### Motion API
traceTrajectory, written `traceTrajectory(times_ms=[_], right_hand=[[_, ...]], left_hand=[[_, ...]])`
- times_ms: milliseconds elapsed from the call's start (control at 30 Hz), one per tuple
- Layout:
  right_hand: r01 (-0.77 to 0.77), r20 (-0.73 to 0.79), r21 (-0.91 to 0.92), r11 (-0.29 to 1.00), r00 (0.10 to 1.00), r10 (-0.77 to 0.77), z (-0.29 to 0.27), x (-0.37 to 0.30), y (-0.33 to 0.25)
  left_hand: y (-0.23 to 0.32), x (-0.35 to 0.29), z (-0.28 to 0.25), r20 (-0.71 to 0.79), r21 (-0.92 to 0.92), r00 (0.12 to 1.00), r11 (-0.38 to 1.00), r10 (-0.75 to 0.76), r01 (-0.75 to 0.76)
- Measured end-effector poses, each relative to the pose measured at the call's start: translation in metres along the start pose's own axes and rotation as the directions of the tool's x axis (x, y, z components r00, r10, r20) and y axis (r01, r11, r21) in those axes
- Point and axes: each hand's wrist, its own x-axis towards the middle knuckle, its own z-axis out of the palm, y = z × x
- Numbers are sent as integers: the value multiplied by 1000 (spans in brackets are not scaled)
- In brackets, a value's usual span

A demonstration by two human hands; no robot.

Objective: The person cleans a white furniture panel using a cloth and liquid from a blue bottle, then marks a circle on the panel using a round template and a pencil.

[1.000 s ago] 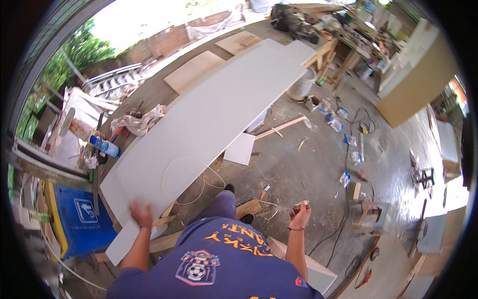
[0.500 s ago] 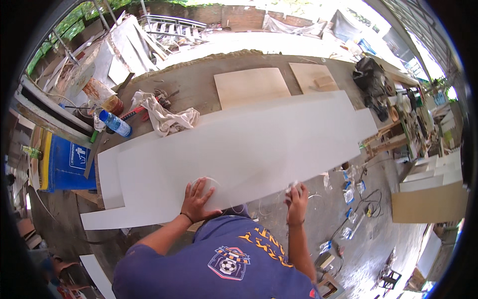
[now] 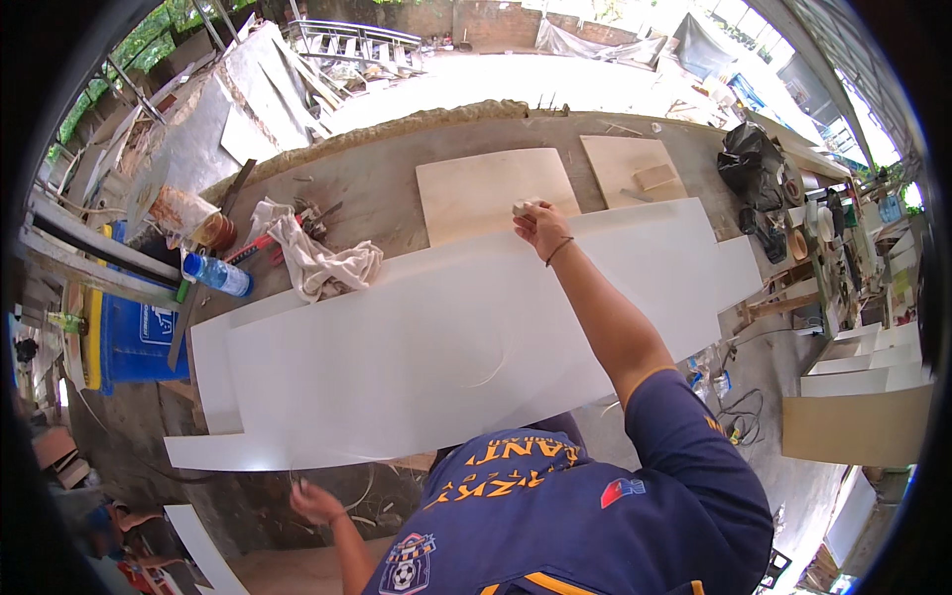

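A long white panel (image 3: 446, 347) lies across the workbench in front of me, its near edge beside my body. My right hand (image 3: 543, 230) reaches over its far edge, closed on a small pale block (image 3: 525, 206) beside a tan board. My left hand (image 3: 317, 504) is low, just off the panel's near left edge. Its fingers are curled together, and what they pinch, if anything, is too small to make out. A thin pale curved strip (image 3: 488, 377) rests on the panel.
Behind the panel lie a tan board (image 3: 486, 183), a second board (image 3: 620, 164), a cloth (image 3: 322, 258) and a blue-capped bottle (image 3: 220, 275). A black plastic bag (image 3: 749, 159) sits at the far right. A blue bin (image 3: 139, 332) stands left; cables (image 3: 744, 412) cross the floor.
My right hand has moved from the panel's near edge to beyond its far edge, with the small block. My left hand has left the panel's surface and dropped to the lower left.
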Motion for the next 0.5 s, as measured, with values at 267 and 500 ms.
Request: traceTrajectory(times_ms=[267, 500], right_hand=[[601, 472, -796, 75, 692, -546, -91, 77, -48], [337, 382, -924, -182, 840, -386, -231, 113, -120]], left_hand=[[-146, -163, -9, 333, 603, 695, 711, -637, 362], [-16, -290, -24, 325, 493, 815, 822, -479, 286]])
